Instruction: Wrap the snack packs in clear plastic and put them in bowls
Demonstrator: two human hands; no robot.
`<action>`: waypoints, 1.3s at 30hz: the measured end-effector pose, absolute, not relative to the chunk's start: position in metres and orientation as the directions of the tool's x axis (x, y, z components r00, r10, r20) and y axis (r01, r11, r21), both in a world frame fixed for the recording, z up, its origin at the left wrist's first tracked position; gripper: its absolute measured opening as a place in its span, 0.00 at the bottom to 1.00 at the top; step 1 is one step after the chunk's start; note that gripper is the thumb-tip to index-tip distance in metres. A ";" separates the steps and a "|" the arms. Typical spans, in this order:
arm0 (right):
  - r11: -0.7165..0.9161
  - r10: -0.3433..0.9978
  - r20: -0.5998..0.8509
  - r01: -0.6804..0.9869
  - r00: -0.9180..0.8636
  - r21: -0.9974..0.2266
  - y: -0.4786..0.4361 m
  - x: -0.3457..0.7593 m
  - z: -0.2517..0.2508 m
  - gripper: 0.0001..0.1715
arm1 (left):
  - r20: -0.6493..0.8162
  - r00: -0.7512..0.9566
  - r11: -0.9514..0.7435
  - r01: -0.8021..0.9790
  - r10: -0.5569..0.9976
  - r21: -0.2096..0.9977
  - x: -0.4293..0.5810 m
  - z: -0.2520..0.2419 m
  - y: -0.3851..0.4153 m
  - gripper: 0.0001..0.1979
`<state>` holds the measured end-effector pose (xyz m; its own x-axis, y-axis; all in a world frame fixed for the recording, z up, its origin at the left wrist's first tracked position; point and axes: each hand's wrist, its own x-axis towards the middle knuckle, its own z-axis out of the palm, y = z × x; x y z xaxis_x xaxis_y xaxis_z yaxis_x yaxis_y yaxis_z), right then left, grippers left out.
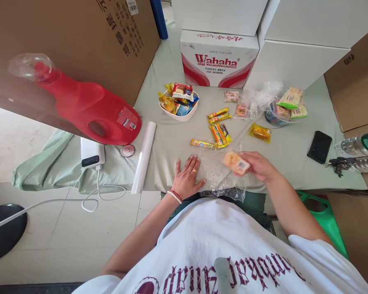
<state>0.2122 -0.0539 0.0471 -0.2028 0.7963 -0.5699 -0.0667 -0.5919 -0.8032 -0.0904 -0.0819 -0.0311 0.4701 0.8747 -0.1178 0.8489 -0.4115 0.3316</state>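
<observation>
My left hand (187, 177) lies flat at the table's near edge, fingers spread, beside a sheet of clear plastic wrap (222, 179). Above that wrap, my right hand (259, 165) grips a small orange-and-white snack packet (236, 162) with a barcode label. Several yellow snack bars (220, 134) lie just beyond my hands. To their right is a golden wrapped snack (260, 132). Two small pinkish packets (241, 111) sit farther back. A white bowl (179, 117) at the back left holds mixed snacks, and a clear tub (277, 118) at the right holds more packets.
A large red bottle (92, 106) stands at the left near a white plastic roll (144, 157) and a power bank (92, 153). A Wahaba-style water carton (217, 61) backs the table. Right: a phone (319, 147), keys (339, 165) and plastic bottles (355, 145).
</observation>
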 end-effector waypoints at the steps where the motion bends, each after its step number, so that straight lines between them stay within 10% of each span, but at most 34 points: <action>1: -0.654 0.722 -0.636 0.029 -0.273 -0.756 -0.052 0.196 0.043 0.33 | -0.115 0.470 -0.412 0.847 0.875 0.335 -0.090 -0.031 -0.082 0.43; 5: -0.574 0.713 -0.676 0.399 -0.187 -0.715 -0.041 0.167 0.024 0.40 | -0.100 0.475 -0.419 0.843 0.874 0.338 -0.092 -0.032 -0.084 0.45; 11: -0.025 0.969 -0.238 0.941 -0.060 -0.337 -0.046 0.186 0.036 0.26 | -0.081 0.482 -0.434 0.840 0.872 0.324 -0.091 -0.033 -0.085 0.48; 16: 0.308 0.894 -0.213 0.885 -0.395 -0.349 -0.062 0.175 0.027 0.32 | -0.108 0.531 -0.466 0.810 0.841 0.356 -0.104 -0.032 -0.081 0.44; 22: 0.285 0.910 -0.173 0.874 -0.376 -0.394 -0.074 0.195 -0.001 0.30 | -0.149 0.658 -0.549 0.714 0.738 0.433 -0.153 -0.030 -0.074 0.32; 39: 0.417 0.877 0.045 0.713 -0.478 -0.563 -0.085 0.174 0.002 0.29 | -0.008 0.664 -0.623 0.705 0.748 0.338 -0.153 -0.017 -0.089 0.46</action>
<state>0.1738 -0.0846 0.0020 -0.4781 0.8772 0.0446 0.7131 0.4173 -0.5633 -0.1535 -0.0889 -0.0171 0.6641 0.7476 -0.0077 0.7053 -0.6230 0.3383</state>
